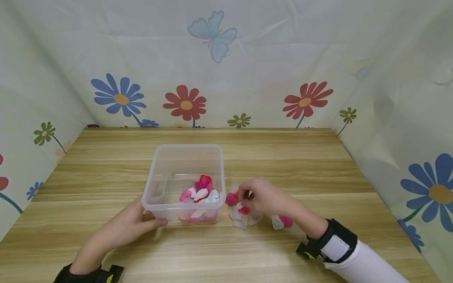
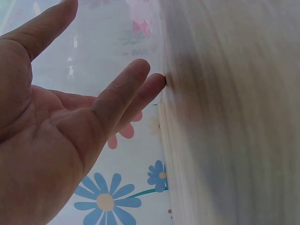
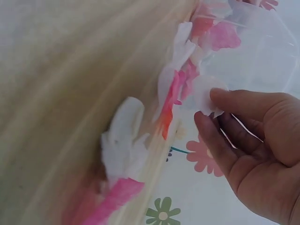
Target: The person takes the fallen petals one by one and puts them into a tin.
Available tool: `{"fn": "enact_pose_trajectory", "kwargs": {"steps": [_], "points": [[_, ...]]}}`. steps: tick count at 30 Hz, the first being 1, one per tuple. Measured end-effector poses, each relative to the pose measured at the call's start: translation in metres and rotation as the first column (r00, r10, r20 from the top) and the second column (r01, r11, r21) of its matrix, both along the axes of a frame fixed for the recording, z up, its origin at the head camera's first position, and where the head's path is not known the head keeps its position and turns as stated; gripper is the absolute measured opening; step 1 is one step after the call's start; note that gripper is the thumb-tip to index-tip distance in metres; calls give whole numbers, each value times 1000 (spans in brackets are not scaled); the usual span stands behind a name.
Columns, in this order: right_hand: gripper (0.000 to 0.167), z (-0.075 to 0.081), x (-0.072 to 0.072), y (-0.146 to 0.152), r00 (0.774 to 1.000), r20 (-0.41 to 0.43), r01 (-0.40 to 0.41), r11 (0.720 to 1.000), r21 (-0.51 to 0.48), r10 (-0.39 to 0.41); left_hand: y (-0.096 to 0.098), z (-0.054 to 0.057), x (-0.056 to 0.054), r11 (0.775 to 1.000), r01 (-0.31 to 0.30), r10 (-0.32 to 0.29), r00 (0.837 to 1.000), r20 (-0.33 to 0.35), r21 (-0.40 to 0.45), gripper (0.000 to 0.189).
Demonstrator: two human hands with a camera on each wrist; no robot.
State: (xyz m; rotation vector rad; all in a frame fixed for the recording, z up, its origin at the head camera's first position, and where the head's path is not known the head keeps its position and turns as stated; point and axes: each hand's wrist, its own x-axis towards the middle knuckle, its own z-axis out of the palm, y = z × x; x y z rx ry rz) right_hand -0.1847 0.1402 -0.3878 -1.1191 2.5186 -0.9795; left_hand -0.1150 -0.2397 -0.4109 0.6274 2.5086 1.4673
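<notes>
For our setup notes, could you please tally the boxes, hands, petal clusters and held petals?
Box: 1
Hands: 2 (left hand, right hand)
Petal clusters: 3 (inside cluster, middle cluster, rightmost cluster)
Held petal: 1
Total: 7

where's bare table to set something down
The tabletop is bare behind the box, up to the flowered backdrop, and left of the left hand. Crowded: just right of the box, with loose petals and the right hand.

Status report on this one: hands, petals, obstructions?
Left hand at clear box, near left corner. Right hand pinches white petal. Petals inside; loose petals on table. No obstruction seen.
</notes>
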Motion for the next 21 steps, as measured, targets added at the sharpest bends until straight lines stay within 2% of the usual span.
{"fn": "enact_pose_trajectory", "kwargs": {"steps": [6, 10, 14, 21], "points": [[18, 11, -2, 1, 996, -23, 86, 996, -37, -87, 0, 2, 0, 1000, 6, -6, 1000, -1, 3, 98], [15, 19, -2, 2, 992, -19, 124, 987, -104, -127, 1, 2, 0, 1000, 5, -5, 1000, -2, -1, 97], [15, 25, -3, 1, 985, -39, 155, 968, -198, -166, 0, 3, 1, 1000, -3, 3, 1000, 2, -6, 96], [14, 40, -4, -5, 965, -131, 177, 933, -314, -228, 0, 2, 0, 1000, -4, 4, 1000, -1, -5, 96]]}}
